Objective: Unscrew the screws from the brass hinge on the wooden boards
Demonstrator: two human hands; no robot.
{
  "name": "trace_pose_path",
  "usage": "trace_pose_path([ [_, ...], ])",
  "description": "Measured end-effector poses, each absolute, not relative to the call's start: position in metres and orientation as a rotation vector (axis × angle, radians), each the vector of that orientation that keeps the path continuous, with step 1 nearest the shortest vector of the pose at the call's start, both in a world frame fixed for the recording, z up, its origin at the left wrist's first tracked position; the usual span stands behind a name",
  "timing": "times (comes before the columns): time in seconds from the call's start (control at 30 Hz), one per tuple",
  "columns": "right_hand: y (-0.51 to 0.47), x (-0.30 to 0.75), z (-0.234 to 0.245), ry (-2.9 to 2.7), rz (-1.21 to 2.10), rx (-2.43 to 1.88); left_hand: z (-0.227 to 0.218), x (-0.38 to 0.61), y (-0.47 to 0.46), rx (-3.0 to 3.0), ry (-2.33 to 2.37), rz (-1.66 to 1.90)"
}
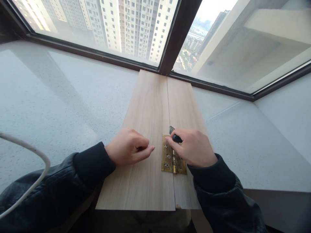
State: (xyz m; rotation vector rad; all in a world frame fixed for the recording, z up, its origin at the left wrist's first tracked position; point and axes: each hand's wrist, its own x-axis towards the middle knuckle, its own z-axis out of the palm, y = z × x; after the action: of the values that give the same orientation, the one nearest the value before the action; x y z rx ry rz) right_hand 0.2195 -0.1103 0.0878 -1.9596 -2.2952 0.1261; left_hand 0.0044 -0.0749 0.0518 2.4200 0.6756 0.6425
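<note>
Two light wooden boards [148,110] lie side by side on a white windowsill, their seam running away from me. A brass hinge [167,158] lies flat across the seam near the front. My right hand [193,147] is closed over the hinge's upper right part, gripping a small black object [177,138], and a few small screws [171,129] lie just beyond its fingers. My left hand [127,146] rests curled on the left board beside the hinge, fingers closed; whether anything is in them is hidden.
The white speckled windowsill [60,97] spreads to both sides. A dark window frame [175,35] stands right behind the boards. A white cable [29,181] loops over my left sleeve. The sill's front edge drops off at right [277,191].
</note>
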Motion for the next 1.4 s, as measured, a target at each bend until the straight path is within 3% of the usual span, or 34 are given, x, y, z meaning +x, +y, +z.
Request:
trace_pose_path([
  [0.43, -0.109, 0.219, 0.105, -2.616, 0.098, -1.846, 0.051, 0.005, -0.075, 2.409, 0.697, 0.624],
  [1.4, -0.106, 0.215, 0.106, -2.49, -0.007, -2.028, 0.052, 0.006, -0.075, 2.412, 0.691, 0.648],
])
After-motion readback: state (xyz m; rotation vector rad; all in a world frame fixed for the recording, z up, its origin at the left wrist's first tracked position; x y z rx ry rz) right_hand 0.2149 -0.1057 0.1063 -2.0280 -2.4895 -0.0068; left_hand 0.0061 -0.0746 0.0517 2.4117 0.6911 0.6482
